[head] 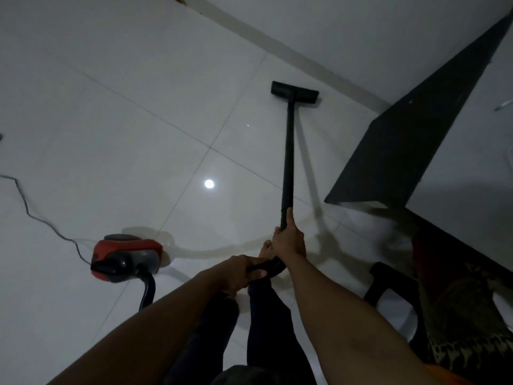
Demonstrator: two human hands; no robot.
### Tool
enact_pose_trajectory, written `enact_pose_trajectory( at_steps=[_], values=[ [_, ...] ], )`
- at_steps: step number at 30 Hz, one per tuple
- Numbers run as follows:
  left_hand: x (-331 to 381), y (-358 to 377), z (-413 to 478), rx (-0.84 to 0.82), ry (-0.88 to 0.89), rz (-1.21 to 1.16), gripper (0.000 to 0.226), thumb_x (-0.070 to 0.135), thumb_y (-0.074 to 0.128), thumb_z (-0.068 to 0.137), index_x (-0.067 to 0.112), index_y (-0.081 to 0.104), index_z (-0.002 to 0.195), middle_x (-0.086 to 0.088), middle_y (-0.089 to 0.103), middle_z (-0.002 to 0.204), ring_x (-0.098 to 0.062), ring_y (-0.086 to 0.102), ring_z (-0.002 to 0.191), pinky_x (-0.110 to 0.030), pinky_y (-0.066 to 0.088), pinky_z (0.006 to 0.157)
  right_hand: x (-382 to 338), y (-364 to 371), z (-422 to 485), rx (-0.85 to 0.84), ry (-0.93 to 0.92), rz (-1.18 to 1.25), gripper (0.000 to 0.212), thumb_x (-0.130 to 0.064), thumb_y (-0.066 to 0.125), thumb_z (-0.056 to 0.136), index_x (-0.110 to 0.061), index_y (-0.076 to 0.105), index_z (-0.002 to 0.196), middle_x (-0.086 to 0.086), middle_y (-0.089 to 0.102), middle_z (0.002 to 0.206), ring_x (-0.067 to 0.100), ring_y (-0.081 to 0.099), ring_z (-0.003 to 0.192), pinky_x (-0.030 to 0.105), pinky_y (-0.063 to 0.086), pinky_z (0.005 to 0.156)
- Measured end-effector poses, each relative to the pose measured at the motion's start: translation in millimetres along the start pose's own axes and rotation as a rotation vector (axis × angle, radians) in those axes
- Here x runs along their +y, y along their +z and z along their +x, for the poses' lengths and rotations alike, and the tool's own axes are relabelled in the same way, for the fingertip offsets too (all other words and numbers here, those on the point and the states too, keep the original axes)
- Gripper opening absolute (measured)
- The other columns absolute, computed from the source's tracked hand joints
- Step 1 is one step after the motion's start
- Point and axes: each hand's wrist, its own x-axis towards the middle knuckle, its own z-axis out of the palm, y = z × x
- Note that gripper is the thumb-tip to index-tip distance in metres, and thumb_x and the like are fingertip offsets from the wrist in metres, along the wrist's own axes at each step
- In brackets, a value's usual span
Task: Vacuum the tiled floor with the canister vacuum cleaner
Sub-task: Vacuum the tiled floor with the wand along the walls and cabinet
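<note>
R hand (pixel 287 240) wrapped round near end of wand (pixel 288 151), thumb up along it. L hand (pixel 238 273) just behind, curled on bent handle (pixel 266 266). Wand's long axis runs straight fwd from R hand to floor head (pixel 294 92), down on tiled floor (pixel 125 120) near skirting (pixel 305 56) — little room ahead. Dark cabinet (pixel 410 140) close on R side, tight there. Open tiles to L. Canister (pixel 126 258) sits L of L hand, cord (pixel 36 215) trailing beyond — next stroke prob. back or leftward.
</note>
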Motion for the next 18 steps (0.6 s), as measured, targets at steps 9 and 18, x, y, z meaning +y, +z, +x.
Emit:
enact_pose_trajectory(
  at_steps=[9,18],
  values=[
    [-67,10,-47,0.087,-0.014,-0.154,0.049,0.044,0.039,0.105,0.031,0.037,0.152,-0.005,0.061,0.125,-0.011,0.052,0.109,-0.037,0.037,0.105,-42,66,-32,-0.178,-0.249,-0.357,0.066,-0.032,0.045,0.102,-0.045,0.010,0.156,0.009,0.062,0.111,0.022,0.058,0.084,0.035,0.052,0.073],
    [-130,6,-83,0.198,0.008,-0.403,0.053,0.048,0.039,0.103,0.036,0.029,0.154,-0.002,0.053,0.124,-0.029,0.049,0.123,-0.033,0.037,0.107,-97,121,-62,-0.192,-0.327,-0.498,0.067,-0.030,0.044,0.102,-0.042,0.008,0.157,0.009,0.061,0.116,0.025,0.062,0.094,0.042,0.056,0.083]
  ],
)
